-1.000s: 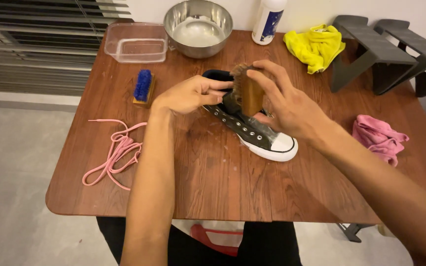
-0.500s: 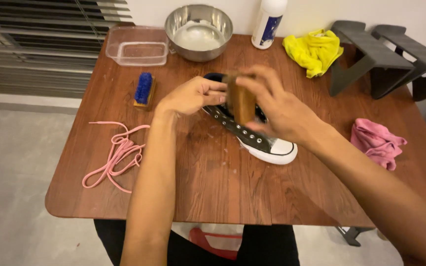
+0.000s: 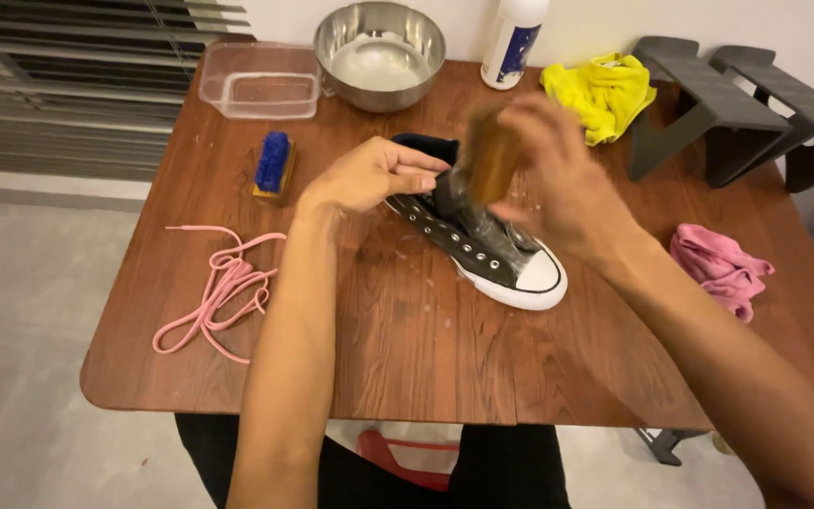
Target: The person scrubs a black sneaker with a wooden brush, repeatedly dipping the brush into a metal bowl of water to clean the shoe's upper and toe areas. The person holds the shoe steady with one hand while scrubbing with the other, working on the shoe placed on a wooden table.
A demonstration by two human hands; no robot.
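**Brush on a dark sneaker, both hands at work**

The right hand [image 3: 558,184] has its grip closed around a wooden brush [image 3: 492,160], fingers wrapped over the top and back of the block; the brush and fingers are blurred, so the exact finger placement cannot be told. The brush sits against the upper part of a dark high-top sneaker [image 3: 482,245], near its tongue and lacing eyelets. The left hand [image 3: 369,174] pinches the sneaker's collar at the ankle opening, thumb and fingers pressed together on the fabric edge.

The sneaker lies on its side near the middle of the brown wooden surface [image 3: 407,339], white rubber toe cap pointing toward the person's right, its upper looking wet and glossy. It has no laces in the eyelets.

To the left, a pink shoelace [image 3: 219,292] lies in a loose tangle near the surface's edge. Beyond the left hand sits a blue-bristled brush [image 3: 273,165], and behind that a clear plastic tub [image 3: 261,80] beside a steel bowl [image 3: 381,52]. A white bottle [image 3: 512,42] stands at the far edge, next to a crumpled yellow cloth [image 3: 603,90]. A pink cloth [image 3: 720,269] lies to the right, well apart from the sneaker. Two dark grey shoe stands [image 3: 708,113] sit at the far right corner.
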